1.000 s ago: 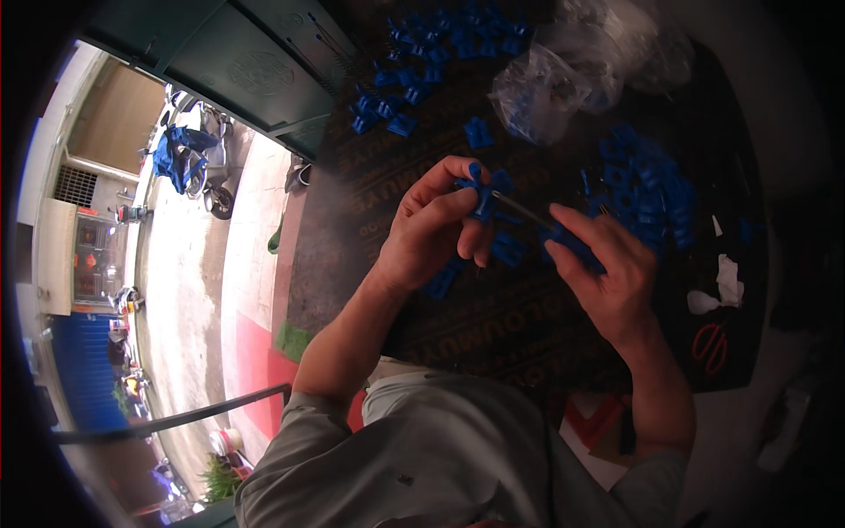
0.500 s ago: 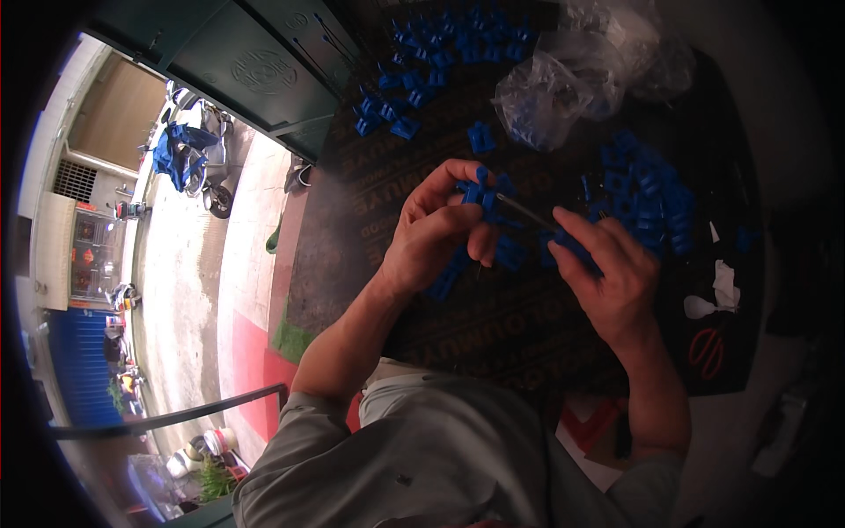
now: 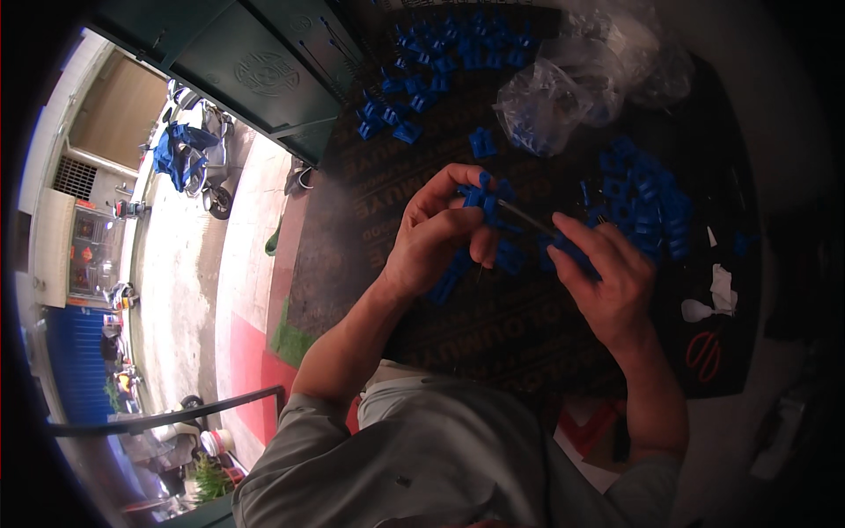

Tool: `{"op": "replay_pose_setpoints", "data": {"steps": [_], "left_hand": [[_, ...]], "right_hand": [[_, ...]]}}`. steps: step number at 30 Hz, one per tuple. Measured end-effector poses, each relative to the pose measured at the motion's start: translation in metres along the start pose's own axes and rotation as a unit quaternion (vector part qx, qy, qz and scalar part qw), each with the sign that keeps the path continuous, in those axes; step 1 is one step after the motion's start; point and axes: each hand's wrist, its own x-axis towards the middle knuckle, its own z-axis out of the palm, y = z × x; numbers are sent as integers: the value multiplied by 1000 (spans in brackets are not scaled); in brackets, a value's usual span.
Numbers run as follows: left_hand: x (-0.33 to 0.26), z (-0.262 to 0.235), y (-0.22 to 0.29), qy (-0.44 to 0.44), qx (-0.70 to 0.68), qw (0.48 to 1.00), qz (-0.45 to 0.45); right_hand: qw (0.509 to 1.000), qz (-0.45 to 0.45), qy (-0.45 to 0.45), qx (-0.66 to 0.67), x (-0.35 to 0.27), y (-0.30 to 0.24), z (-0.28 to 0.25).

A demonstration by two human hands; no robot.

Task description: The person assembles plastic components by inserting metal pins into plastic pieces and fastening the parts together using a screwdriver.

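My left hand [image 3: 415,238] pinches a small blue plastic part [image 3: 476,199] between thumb and fingers above the dark table. In my right hand [image 3: 616,286] is a screwdriver, its metal shaft [image 3: 530,218] slanting up and left so the tip meets or nearly meets that part; exact contact is too small to tell. The screwdriver's handle is mostly covered by my fingers. Beneath my hands lie a few more blue parts [image 3: 509,257], and one stands alone [image 3: 481,143] just beyond my left hand.
A heap of blue parts [image 3: 647,198] lies right of my hands. Several others [image 3: 466,44] stand along the table's far side, beside clear plastic bags [image 3: 546,101]. Red-handled scissors [image 3: 703,355] and a white scrap [image 3: 722,290] sit near the right edge. A green metal door [image 3: 255,70] borders the left.
My right hand has shifted very slightly left with the screwdriver. The left hand keeps its hold on the blue part, almost unmoved.
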Motion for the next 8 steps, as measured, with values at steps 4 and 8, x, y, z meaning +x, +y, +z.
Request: {"op": "replay_pose_setpoints", "data": {"steps": [4,8], "left_hand": [[0,3,-2,27,44,999,5],[-1,-3,-3,29,107,994,4]], "right_hand": [[1000,-7,0,-12,0,-1,0],[997,-39,-3,-62,0,5,-3]]}}
